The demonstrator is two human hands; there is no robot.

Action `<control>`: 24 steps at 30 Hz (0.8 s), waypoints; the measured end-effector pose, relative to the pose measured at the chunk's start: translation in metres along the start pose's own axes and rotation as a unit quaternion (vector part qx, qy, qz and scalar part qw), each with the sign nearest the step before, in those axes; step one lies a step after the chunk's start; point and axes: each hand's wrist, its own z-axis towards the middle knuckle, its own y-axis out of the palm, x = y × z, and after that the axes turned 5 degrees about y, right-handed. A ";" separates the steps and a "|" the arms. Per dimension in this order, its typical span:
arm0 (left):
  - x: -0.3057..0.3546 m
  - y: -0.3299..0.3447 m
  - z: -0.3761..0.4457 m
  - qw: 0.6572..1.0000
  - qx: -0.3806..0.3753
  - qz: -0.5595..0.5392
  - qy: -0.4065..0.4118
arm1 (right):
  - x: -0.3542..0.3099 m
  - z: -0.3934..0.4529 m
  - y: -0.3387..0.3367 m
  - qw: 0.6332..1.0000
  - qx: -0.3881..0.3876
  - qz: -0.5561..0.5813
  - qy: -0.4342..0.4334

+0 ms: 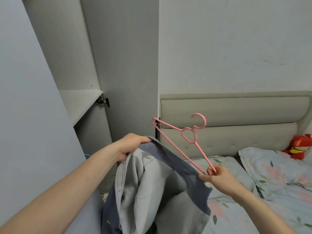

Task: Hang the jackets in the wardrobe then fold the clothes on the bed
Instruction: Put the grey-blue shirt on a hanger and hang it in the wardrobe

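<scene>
A grey-blue jacket with a pale grey lining hangs in front of me, held up by its collar. My left hand grips the collar's left end. My right hand pinches both the collar's right end and one tip of a pink plastic hanger. The hanger tilts up and to the left above the collar, outside the jacket. The open wardrobe stands at the left with a white shelf inside. The bed lies at the right.
The wardrobe door stands open at the far left, close to my left arm. A padded beige headboard backs the bed. A floral pillow and a red plush toy lie at the right.
</scene>
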 end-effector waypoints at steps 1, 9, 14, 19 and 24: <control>-0.001 -0.002 0.002 1.000 0.020 -0.022 -0.003 | -0.002 -0.004 0.000 1.000 0.000 -0.005 -0.006; -0.011 -0.014 0.004 0.994 0.104 -0.045 -0.002 | 0.000 -0.045 -0.013 0.996 0.056 -0.015 -0.066; -0.018 -0.016 0.004 0.988 0.144 -0.045 -0.017 | 0.017 -0.068 -0.020 0.996 0.049 0.020 -0.068; -0.014 -0.012 0.007 0.983 0.181 -0.024 -0.021 | 0.034 -0.080 -0.020 0.998 0.030 -0.029 -0.054; -0.001 0.001 0.006 0.977 0.207 0.045 0.034 | 0.044 -0.080 -0.012 0.997 0.026 -0.065 -0.045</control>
